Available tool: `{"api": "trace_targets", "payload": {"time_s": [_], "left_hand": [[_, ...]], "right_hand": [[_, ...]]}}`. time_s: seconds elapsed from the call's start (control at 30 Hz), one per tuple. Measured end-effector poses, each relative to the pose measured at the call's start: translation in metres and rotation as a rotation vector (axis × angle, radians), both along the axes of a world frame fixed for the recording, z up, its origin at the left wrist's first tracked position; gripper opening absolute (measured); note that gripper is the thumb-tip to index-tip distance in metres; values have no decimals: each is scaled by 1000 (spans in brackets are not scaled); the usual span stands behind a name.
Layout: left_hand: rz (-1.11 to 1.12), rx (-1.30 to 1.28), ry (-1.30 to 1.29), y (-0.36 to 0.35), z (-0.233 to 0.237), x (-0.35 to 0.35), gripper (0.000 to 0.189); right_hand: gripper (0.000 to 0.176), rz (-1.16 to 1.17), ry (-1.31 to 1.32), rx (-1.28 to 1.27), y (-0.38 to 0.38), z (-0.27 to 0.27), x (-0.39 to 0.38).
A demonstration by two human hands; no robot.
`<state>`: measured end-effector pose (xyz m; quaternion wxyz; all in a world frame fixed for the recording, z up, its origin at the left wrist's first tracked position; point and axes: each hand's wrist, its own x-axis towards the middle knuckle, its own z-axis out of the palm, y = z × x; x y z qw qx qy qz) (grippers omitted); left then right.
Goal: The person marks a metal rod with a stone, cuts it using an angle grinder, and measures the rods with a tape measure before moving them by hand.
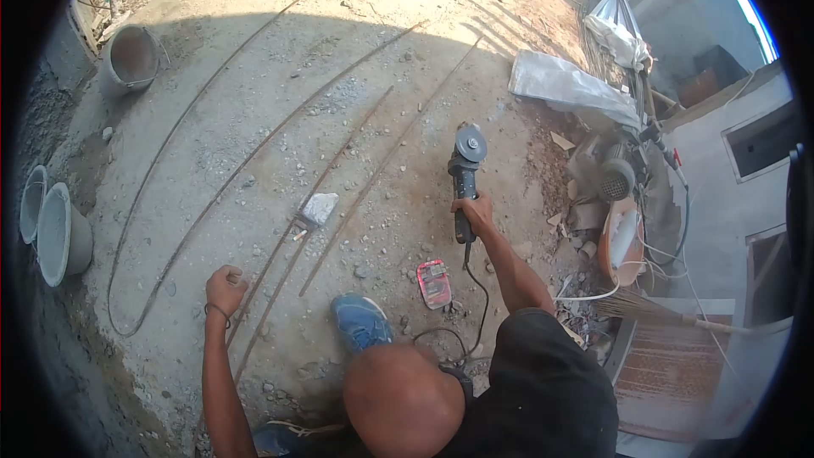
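Note:
My right hand [475, 212] is wrapped round the black body of an angle grinder [464, 182], whose grey disc [471, 143] points away from me. A black cord runs back from the tool. My left hand [225, 290] is curled closed with nothing visible in it, just left of a thin rusty rod [282, 242]. Beside that rod lie a pale stone block [320, 209] and a small white stick [300, 235]. Other long rods [381, 171] lie on the ground, one bent into a U [127, 332].
Buckets [66, 235] stand at the left, another [131, 59] at the upper left. A blue shoe [362, 321] and a red-edged packet [434, 284] are near the cord. At the right are a motor [616, 178], plastic sheeting [572, 85] and a broom [636, 309].

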<state>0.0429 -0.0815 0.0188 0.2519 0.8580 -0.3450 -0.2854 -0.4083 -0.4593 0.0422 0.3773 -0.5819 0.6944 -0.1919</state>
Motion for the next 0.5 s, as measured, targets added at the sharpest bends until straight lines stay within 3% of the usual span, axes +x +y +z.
{"api": "trace_targets", "payload": {"time_s": [0.17,0.23,0.5], "left_hand": [[-32,91,52,5,-7,-12,31],[-14,95,81,4,-13,-14,33],[28,194,130,8,-10,-19,38]], "right_hand": [[39,-132,-63,39,-1,-25,-8],[41,-188,69,-69,1,-35,-12],[45,-208,110,-59,2,-59,-14]]}}
